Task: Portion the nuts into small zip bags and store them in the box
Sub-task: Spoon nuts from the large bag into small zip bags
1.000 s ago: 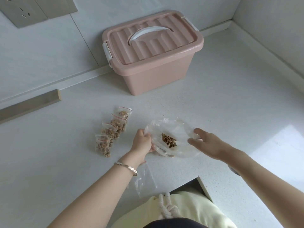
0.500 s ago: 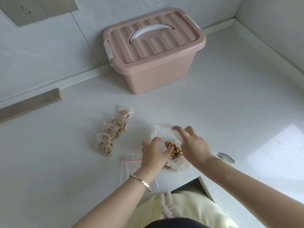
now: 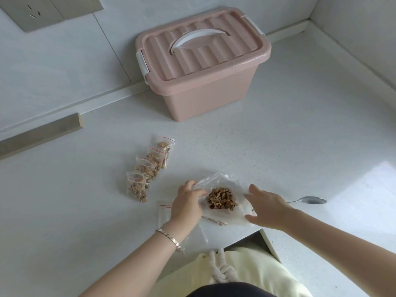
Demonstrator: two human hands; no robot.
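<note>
Portioning step in hand. Our left grip (image 3: 186, 203) pinches the left rim of the large bag (image 3: 216, 182). Our right grip (image 3: 267, 207) lies spread, fingers straight against its right side, clamped on nothing. The nuts (image 3: 220, 198) sit heaped in that bag near the desk (image 3: 278, 146) front edge. Four filled zip bags (image 3: 150, 168) lie to the left. The box (image 3: 203, 67) stands behind, lid on. Next, we judge, we need the spoon (image 3: 310, 200) and the empty zip bag (image 3: 164, 215).
</note>
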